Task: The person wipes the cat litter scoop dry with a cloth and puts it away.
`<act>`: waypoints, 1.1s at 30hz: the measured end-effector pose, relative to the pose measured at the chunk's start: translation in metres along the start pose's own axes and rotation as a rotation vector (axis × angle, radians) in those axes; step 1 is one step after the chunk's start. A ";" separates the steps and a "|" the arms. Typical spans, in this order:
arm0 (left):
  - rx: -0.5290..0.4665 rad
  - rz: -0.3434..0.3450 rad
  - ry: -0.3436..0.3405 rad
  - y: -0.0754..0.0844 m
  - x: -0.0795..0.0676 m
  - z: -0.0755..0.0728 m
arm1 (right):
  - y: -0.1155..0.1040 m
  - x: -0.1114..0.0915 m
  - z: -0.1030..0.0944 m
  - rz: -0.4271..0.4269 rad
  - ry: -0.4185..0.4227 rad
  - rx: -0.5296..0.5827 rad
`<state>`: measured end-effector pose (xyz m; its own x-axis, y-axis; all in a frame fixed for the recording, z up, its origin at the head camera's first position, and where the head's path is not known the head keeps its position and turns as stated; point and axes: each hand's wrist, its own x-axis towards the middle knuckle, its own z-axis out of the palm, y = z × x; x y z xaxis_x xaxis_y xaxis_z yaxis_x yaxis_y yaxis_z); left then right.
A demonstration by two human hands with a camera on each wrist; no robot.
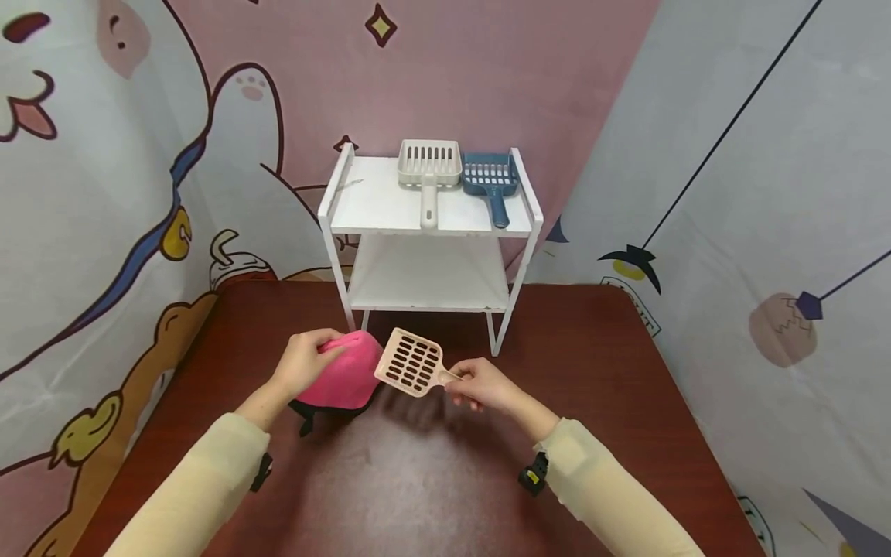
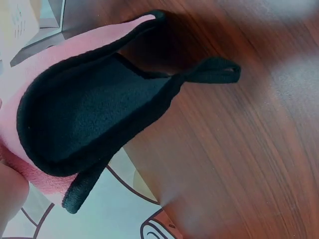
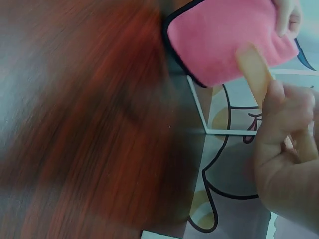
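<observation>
A pink cloth [image 1: 346, 377] with black edging and a dark inner side hangs folded over the table. My left hand [image 1: 302, 362] pinches it by its top. A black loop [image 2: 212, 70] sticks out from the cloth's border in the left wrist view. In my right hand [image 1: 483, 383] is a beige litter scoop [image 1: 411, 362], gripped by its handle with the slotted head pointing left. The scoop's head is beside the cloth in the head view; whether they touch I cannot tell. In the right wrist view the scoop [image 3: 254, 74] shows edge-on before the cloth.
A white two-tier rack [image 1: 428, 298] stands at the back of the brown table [image 1: 390, 480]. On its top shelf lie a white litter scoop [image 1: 429, 174] and a blue litter scoop [image 1: 493, 186], handles forward. Cartoon-printed walls [image 1: 473, 70] surround the table.
</observation>
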<state>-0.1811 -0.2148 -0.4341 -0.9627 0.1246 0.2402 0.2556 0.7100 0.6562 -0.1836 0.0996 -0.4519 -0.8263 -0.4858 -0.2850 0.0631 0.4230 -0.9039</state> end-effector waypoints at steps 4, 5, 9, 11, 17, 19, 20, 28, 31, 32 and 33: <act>-0.001 0.000 0.001 0.000 0.000 0.000 | 0.002 0.001 0.001 -0.001 0.052 -0.126; -0.001 0.001 -0.001 0.001 0.000 0.000 | 0.002 0.001 0.001 -0.002 0.056 -0.147; -0.002 0.005 -0.006 0.003 0.000 0.001 | 0.004 0.001 0.002 -0.016 0.049 -0.200; -0.004 0.010 -0.002 0.005 0.000 0.001 | 0.004 0.001 0.002 -0.035 0.036 -0.228; -0.021 0.040 0.053 0.012 -0.001 0.003 | 0.006 0.005 0.002 -0.044 -0.041 -0.332; -0.028 0.063 0.068 0.017 -0.002 0.005 | 0.007 0.006 0.002 -0.031 -0.061 -0.351; -0.032 0.077 0.073 0.020 -0.002 0.006 | 0.007 0.006 0.003 -0.023 -0.066 -0.354; -0.051 0.220 0.050 0.050 -0.008 0.027 | -0.001 0.008 0.008 -0.004 -0.053 -0.343; -0.008 0.260 -0.005 0.056 -0.010 0.037 | -0.007 0.008 0.011 -0.024 -0.063 -0.348; 0.015 0.266 -0.015 0.057 -0.011 0.039 | -0.008 0.008 0.012 -0.030 -0.067 -0.346; 0.036 0.269 -0.020 0.058 -0.011 0.041 | -0.010 0.008 0.013 -0.037 -0.068 -0.346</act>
<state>-0.1590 -0.1469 -0.4284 -0.8620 0.3261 0.3880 0.4999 0.6732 0.5449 -0.1837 0.0816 -0.4488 -0.7844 -0.5508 -0.2852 -0.1691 0.6323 -0.7560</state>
